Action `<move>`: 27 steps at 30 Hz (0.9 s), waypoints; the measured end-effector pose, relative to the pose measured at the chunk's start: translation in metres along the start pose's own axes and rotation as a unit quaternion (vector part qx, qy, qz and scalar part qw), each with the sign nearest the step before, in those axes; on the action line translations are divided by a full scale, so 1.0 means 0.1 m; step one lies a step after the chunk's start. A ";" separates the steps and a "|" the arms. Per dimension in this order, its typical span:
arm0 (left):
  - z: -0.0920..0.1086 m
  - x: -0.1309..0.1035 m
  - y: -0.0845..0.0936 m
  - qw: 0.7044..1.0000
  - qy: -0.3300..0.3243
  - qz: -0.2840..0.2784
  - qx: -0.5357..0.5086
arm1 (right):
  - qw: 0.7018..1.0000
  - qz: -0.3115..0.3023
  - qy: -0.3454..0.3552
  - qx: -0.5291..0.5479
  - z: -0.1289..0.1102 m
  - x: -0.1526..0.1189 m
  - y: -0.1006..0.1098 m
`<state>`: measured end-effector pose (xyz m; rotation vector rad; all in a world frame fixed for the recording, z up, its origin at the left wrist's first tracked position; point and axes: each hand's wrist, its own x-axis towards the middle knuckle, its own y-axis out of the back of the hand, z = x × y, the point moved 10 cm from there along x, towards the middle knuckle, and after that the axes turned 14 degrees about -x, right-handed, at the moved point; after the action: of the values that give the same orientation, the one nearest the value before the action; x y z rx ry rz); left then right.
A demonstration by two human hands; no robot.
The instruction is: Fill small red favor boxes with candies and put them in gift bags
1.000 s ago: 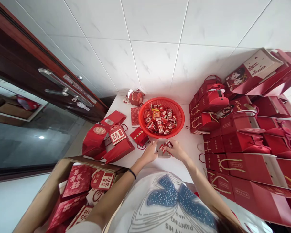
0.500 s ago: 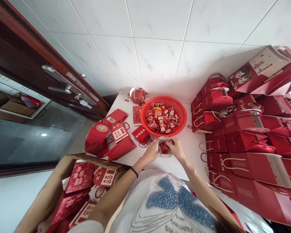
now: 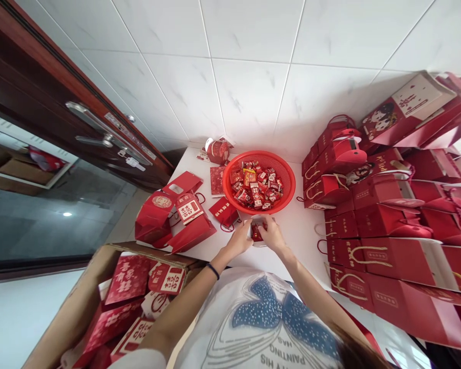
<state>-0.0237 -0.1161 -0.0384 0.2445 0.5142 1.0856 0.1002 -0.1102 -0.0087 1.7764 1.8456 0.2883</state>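
A small open gift box (image 3: pixel 259 244) stands at the near edge of the white table, its pale inside turned up. Red-wrapped candies (image 3: pixel 255 233) lie in it. My left hand (image 3: pixel 239 239) is closed on the box's left wall. On the right side, my right hand (image 3: pixel 273 236) grips the rim with its thumb reaching in over the candies; its other fingers are partly hidden. Just beyond the box sits a red plastic basket (image 3: pixel 291 180) of wrapped candies (image 3: pixel 258 189).
Red gift bags (image 3: pixel 392 261) crowd the right side. Opened red boxes (image 3: pixel 192 225) and a flat red bag (image 3: pixel 223 212) lie left on the table (image 3: pixel 303 241). A cardboard carton (image 3: pixel 72 302) of red packaging stands at the lower left, near a door (image 3: pixel 146 179).
My right hand has moved slightly left and in over the box, its thumb now among the candies. My left hand has stayed on the box's left side.
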 end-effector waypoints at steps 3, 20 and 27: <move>-0.01 -0.02 0.02 1.000 -0.003 0.006 -0.015 | 1.000 0.016 0.013 0.003 0.07 -0.08 0.09; -0.01 -0.05 -0.02 0.999 -0.033 -0.036 -0.008 | 0.957 -0.161 -0.007 -0.240 0.14 -0.03 -0.41; 0.04 -0.10 0.04 0.996 -0.082 0.017 -0.027 | 0.981 0.071 0.053 -0.172 0.13 -0.42 0.34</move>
<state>-0.0285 -0.1226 -0.0305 0.2939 0.3352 1.1006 0.1348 -0.1503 0.0083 1.6752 1.6221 0.7232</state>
